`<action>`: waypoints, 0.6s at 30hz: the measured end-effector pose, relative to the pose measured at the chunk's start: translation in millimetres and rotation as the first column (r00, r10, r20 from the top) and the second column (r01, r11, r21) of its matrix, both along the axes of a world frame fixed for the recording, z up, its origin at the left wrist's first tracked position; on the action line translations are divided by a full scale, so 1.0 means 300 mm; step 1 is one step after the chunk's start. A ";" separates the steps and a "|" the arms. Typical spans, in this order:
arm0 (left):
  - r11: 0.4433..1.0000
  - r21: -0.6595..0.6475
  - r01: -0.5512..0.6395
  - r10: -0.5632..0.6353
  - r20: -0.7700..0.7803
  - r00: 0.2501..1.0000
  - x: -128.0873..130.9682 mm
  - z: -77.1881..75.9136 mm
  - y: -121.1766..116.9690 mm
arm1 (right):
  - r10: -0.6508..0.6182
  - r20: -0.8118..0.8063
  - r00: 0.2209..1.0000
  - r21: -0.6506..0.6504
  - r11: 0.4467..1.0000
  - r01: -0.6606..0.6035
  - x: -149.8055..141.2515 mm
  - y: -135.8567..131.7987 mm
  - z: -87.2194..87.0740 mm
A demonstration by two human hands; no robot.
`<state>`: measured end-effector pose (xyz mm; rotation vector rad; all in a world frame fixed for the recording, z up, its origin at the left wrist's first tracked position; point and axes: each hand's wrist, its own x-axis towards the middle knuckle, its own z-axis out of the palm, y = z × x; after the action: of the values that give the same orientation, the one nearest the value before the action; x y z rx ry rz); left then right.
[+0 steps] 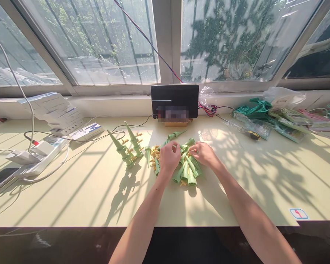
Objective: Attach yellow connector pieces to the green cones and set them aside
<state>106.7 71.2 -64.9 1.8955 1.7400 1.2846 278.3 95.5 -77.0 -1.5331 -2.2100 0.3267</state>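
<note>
My left hand [169, 158] is over a pile of green cone-shaped watering spikes [191, 177], its thumb and fingers curled into a pinch. Whatever is between those fingertips is hidden. My right hand [205, 153] comes in from the right with fingers pressed together at the pile's upper edge; I cannot make out what they grip. Small yellow valves [153, 157] lie heaped left of my left hand. Further left, a few assembled spikes [135, 141] with yellow valves stand upright, tips up. One loose green spike [177, 134] lies behind my hands.
A black tablet [175, 102] leans on a small cardboard stand at the back. White boxes [55, 110], a power strip [48, 156] with cables and a phone [1, 179] are at left. Plastic bags [286, 117] and a yellow-black tool [253, 135] lie at right.
</note>
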 end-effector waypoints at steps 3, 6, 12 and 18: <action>1.000 0.000 0.004 -0.004 0.009 1.000 0.001 0.000 -0.001 | -0.016 0.005 1.000 -0.006 1.000 0.016 -0.002 0.001 -0.005; 1.000 0.001 0.007 -0.007 0.017 1.000 0.002 0.001 -0.001 | -0.015 -0.005 1.000 0.007 1.000 0.015 -0.002 0.010 -0.012; 1.000 -0.008 0.003 -0.003 0.019 1.000 0.004 0.005 -0.003 | 0.055 -0.088 0.995 -0.047 0.997 -0.059 0.000 0.041 -0.018; 1.000 -0.020 0.002 -0.001 0.040 0.999 0.003 0.003 -0.003 | 0.001 -0.135 0.991 -0.119 0.993 -0.017 -0.004 0.046 -0.009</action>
<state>107.4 70.2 -64.0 1.8471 1.7249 1.2903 277.1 109.5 -79.8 -1.5148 -2.1263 0.5582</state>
